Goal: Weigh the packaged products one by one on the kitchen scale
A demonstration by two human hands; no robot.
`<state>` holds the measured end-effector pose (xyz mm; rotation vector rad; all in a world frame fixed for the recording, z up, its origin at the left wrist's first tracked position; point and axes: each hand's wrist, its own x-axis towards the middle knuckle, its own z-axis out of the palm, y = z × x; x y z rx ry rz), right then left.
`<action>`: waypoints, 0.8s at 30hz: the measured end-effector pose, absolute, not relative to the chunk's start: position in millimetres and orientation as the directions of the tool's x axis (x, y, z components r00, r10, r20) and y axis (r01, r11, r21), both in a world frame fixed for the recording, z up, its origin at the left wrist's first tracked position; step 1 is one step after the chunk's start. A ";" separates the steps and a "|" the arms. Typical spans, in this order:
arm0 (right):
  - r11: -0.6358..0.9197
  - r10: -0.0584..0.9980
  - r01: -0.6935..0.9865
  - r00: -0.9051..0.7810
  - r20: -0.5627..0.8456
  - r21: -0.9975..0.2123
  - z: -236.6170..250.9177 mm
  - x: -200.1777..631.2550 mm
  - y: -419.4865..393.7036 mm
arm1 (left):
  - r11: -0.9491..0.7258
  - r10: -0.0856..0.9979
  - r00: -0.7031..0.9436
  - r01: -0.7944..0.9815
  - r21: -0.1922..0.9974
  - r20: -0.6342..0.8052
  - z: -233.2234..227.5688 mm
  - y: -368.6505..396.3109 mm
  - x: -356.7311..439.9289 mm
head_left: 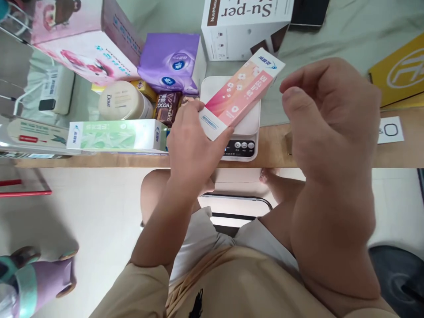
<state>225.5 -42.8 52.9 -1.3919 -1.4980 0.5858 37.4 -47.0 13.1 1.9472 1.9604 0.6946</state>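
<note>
My left hand (194, 145) grips the near end of a long pink and white box (241, 90) and holds it slanted over a white kitchen scale (247, 128); I cannot tell whether the box rests on the scale. My right hand (327, 119) hovers close to the camera on the right, fingers loosely curled, with nothing in it. It is apart from the box. A similar green and white box (115, 136) lies flat at the table's front edge, just left of my left hand.
Behind the scale stand a white carton (245, 26), a purple tissue pack (170, 62), a cream Dove jar (121, 101), a brown cocoa packet (167, 106) and a pink box (86, 48). A yellow box (402, 70) sits far right. The wooden table edge (331, 154) runs across.
</note>
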 end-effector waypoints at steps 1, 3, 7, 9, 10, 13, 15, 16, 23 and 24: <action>0.229 0.940 0.484 0.116 0.321 -0.845 51.3 223.4 -40.6 | -0.027 0.995 -0.026 0.853 0.522 0.095 17.5 -46.7 36.0; 0.234 0.942 0.511 0.093 0.323 -0.827 48.5 220.5 -36.9 | -0.053 0.997 0.014 0.858 0.511 0.081 32.3 -43.7 31.6; 0.269 0.922 0.520 0.104 0.373 -0.811 41.6 216.4 -33.2 | -0.230 0.968 0.162 0.876 0.424 0.190 66.1 -25.5 21.6; 0.272 0.924 0.505 0.101 0.369 -0.819 38.5 214.2 -33.3 | -0.334 0.920 0.231 0.884 0.328 0.316 71.6 -13.6 19.4; 0.265 0.932 0.498 0.086 0.352 -0.826 37.6 213.2 -33.7 | -0.361 0.889 0.233 0.886 0.291 0.395 70.4 -8.5 19.0; 0.229 0.956 0.486 0.049 0.288 -0.843 37.9 210.3 -34.8 | -0.363 0.805 0.141 0.885 0.291 0.577 58.2 -0.1 17.6; 0.217 0.960 0.467 0.056 0.273 -0.857 39.6 208.3 -34.8 | -0.366 0.794 0.097 0.864 0.345 0.600 50.6 -0.3 15.4; 0.216 0.960 0.457 0.063 0.273 -0.863 40.4 207.2 -34.4 | -0.379 0.801 0.099 0.848 0.371 0.590 48.3 -1.4 13.9; 0.243 0.955 0.502 0.026 0.295 -0.830 41.6 200.3 -28.0 | -0.489 0.836 0.196 0.689 0.535 0.512 50.1 -10.4 8.0; 0.247 0.954 0.499 0.024 0.299 -0.830 41.2 199.8 -26.9 | -0.513 0.830 0.215 0.657 0.553 0.515 50.9 -10.2 8.7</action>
